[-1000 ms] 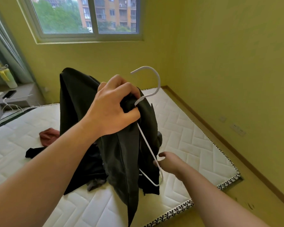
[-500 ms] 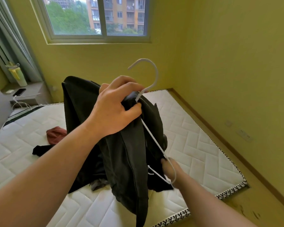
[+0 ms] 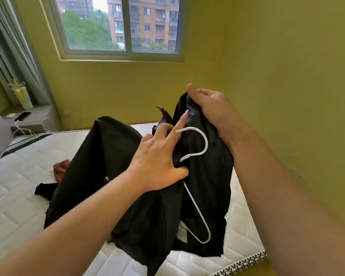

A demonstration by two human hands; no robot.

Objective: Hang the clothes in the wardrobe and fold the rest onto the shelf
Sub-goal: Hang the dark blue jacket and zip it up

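Note:
A black garment (image 3: 126, 156) hangs in front of me over the mattress (image 3: 18, 188). A white hanger (image 3: 204, 142) sits partly inside it, with its hook and one arm showing. My left hand (image 3: 157, 156) pinches the bunched fabric at the hanger's neck between thumb and fingers, with the index finger stretched up. My right hand (image 3: 213, 110) grips the garment's top edge, up and to the right of the hook. The hanger's other arm is hidden in the cloth.
A red-brown garment (image 3: 61, 169) and another black piece (image 3: 44, 191) lie on the mattress at the left. A ledge (image 3: 38, 116) at the far left carries a phone (image 3: 23, 116), a bottle (image 3: 22, 94) and a white cable. The yellow wall stands close on the right.
My right hand let go of the hanger's lower end and rose to grip the garment's top edge. My left hand dropped lower and its fingers loosened; the hook now leans right.

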